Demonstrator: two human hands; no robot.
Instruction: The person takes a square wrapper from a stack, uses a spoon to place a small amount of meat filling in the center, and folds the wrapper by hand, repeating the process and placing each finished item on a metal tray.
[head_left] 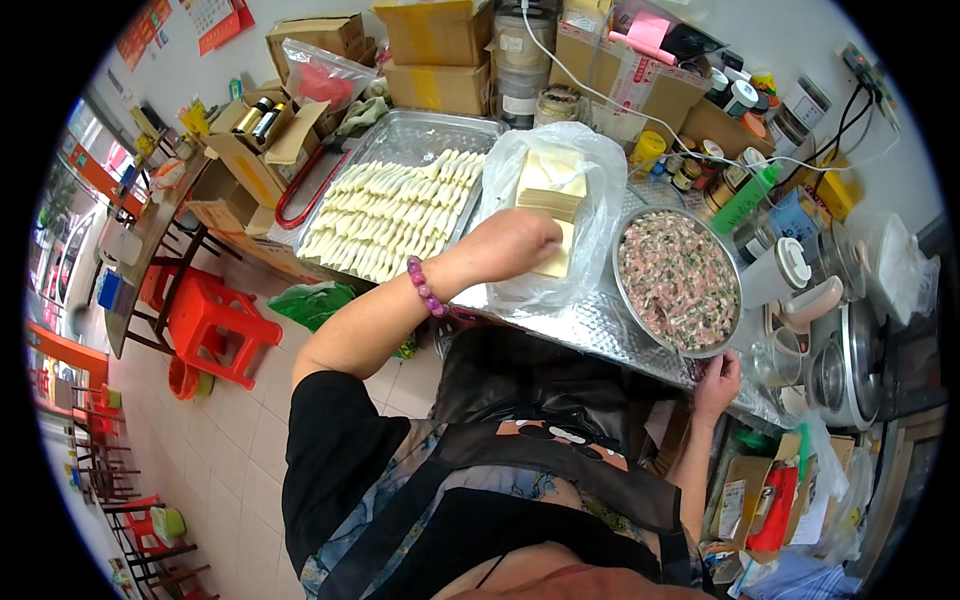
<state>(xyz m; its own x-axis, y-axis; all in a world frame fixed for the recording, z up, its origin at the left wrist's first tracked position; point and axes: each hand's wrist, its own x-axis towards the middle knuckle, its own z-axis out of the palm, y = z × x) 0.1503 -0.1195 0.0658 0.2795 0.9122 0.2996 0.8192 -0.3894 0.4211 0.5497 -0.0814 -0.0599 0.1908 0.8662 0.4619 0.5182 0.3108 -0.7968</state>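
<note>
On the foil-covered desk the filling bowl sits close to the edge by the loosely curled right hand, liable to tip if nudged, while the left hand pinches the wrapper stack in its bag, risking doubles.

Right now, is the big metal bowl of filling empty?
No, the metal bowl is full of pink and green minced filling, with the right hand at its near rim.

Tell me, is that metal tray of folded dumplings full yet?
Nearly full. White folded dumplings lie in tight rows over most of the metal tray; only its far corner shows bare metal.
</note>
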